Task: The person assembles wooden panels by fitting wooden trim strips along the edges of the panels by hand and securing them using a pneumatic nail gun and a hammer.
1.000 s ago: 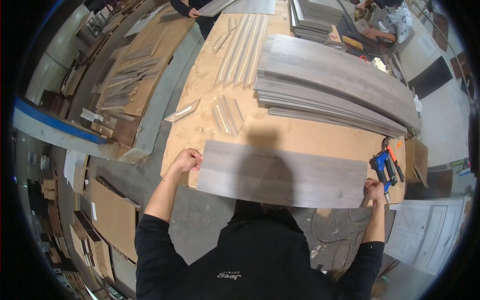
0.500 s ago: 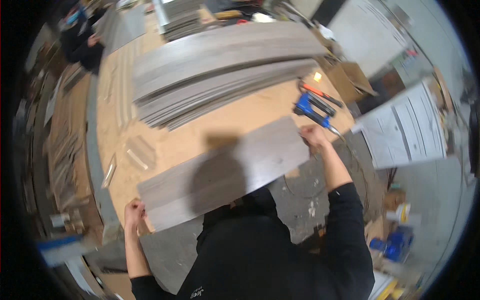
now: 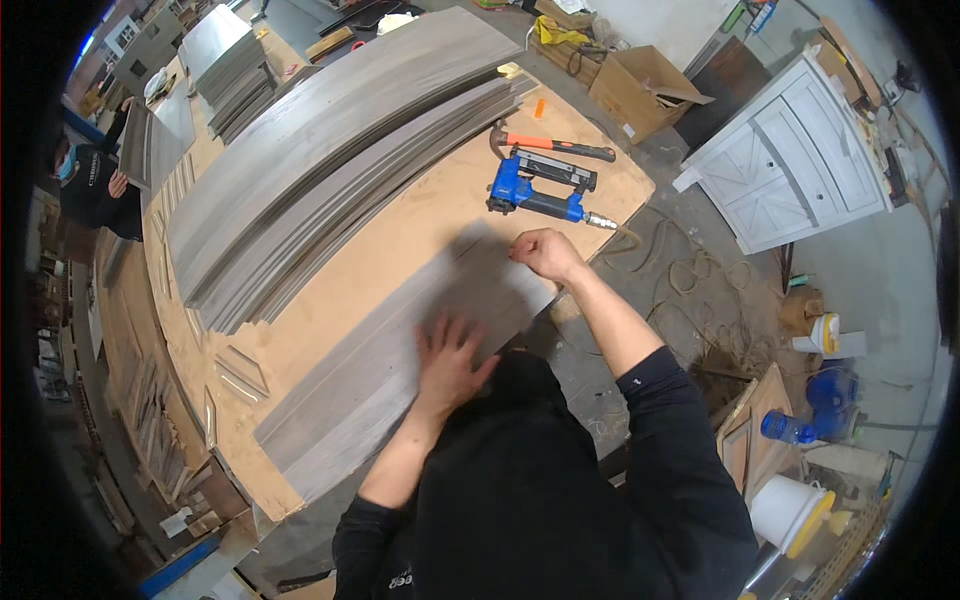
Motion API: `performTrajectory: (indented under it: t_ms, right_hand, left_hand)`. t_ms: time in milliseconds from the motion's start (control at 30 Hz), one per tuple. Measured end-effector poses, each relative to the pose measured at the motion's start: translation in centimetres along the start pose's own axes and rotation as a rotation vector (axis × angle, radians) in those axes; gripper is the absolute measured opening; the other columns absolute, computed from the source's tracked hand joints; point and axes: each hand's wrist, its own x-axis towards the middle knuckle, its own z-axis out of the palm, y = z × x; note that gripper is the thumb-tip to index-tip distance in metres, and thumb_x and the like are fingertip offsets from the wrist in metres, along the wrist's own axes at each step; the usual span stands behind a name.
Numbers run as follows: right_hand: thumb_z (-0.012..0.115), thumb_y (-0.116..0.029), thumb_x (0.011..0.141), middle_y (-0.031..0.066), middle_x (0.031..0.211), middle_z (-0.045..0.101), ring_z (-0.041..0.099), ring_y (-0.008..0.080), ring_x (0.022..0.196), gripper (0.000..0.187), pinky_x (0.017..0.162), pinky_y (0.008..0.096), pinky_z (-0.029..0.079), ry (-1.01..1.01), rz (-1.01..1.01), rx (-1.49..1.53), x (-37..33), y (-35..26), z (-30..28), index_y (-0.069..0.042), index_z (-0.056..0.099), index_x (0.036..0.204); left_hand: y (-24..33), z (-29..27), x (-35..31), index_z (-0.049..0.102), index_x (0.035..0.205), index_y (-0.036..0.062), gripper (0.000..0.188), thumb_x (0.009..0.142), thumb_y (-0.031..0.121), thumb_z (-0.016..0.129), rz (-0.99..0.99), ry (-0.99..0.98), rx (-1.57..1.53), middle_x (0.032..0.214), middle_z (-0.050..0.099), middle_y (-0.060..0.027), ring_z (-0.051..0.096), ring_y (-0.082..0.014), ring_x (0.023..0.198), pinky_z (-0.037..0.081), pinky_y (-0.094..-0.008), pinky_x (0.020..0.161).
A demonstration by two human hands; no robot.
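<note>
A grey wood-grain plank [image 3: 350, 385] lies slantwise along the near edge of the table, with a dark shadow over its right half. My left hand [image 3: 450, 365] rests on the plank's top face, open, fingers spread. At the plank's right end my right hand [image 3: 547, 256] is closed, its fingertips curled down at the edge. What lies between those fingers, if anything, is hidden. Beyond my right hand lies a blue nail gun [image 3: 530, 187] with a hose attached. A claw hammer [image 3: 555, 144] with an orange and black handle lies just behind it.
Long grey planks [image 3: 340, 150] are stacked across the wooden table [image 3: 390, 268]. Clear-looking strips [image 3: 243, 372] lie at its left. A co-worker [image 3: 100, 180] holds a panel at far left. A cardboard box [image 3: 640, 90], white cabinet [image 3: 790, 150] and tangled hose [image 3: 700, 270] are on the right.
My left hand has let go of the plank's left end and moved right onto its face. The plank now lies on the table, turned more steeply. My right hand stays at its right end.
</note>
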Motion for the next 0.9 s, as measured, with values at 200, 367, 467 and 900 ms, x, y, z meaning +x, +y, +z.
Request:
performTrajectory:
  t_ms: [200, 367, 467, 900]
  right_hand:
    - [0.075, -0.031, 0.087, 0.0122, 0.097, 0.077, 0.074, 0.0294, 0.089, 0.029, 0.079, 0.0402, 0.057, 0.007, -0.04, -0.071, -0.8, -0.7, -1.5, -0.008, 0.077, 0.103]
    - [0.079, -0.02, 0.08, 0.0129, 0.104, 0.072, 0.068, 0.036, 0.1, 0.039, 0.089, 0.0429, 0.055, 0.365, -0.409, -0.377, 3.0, -2.5, -7.3, -0.011, 0.073, 0.117]
    - [0.082, -0.017, 0.077, 0.0132, 0.118, 0.063, 0.065, 0.0372, 0.106, 0.058, 0.094, 0.0453, 0.053, 0.214, -0.357, -0.356, 5.1, -2.0, -7.6, -0.017, 0.064, 0.132]
    - [0.073, -0.009, 0.083, 0.0169, 0.118, 0.064, 0.068, 0.0274, 0.099, 0.073, 0.078, 0.0369, 0.056, -0.397, -0.287, 0.079, -1.5, -7.0, -14.5, -0.013, 0.043, 0.15]
  left_hand:
    - [3.7, 3.5, 5.3, 0.057, 0.144, 0.0176, 0.067, 0.084, 0.041, 0.076, 0.02, 0.07, 0.069, 0.155, 0.045, -0.0101, 0.031, -0.0413, 0.149, 0.016, -0.0773, 0.115]
    - [3.4, 4.3, 4.9, 0.056, 0.144, 0.0184, 0.065, 0.086, 0.045, 0.073, -0.023, 0.08, 0.119, 0.156, 0.044, -0.0076, 0.027, -0.0386, 0.152, 0.016, -0.0768, 0.116]
    - [3.4, 4.3, 5.3, 0.055, 0.145, 0.019, 0.065, 0.088, 0.045, 0.071, -0.025, 0.076, 0.095, 0.157, 0.043, -0.0064, 0.025, -0.0379, 0.153, 0.014, -0.0762, 0.117]
    - [2.9, 5.5, 4.0, 0.058, 0.142, 0.0202, 0.068, 0.082, 0.049, 0.074, 0.005, 0.169, 0.075, 0.153, 0.05, -0.0049, 0.031, -0.0377, 0.15, 0.017, -0.0757, 0.117]
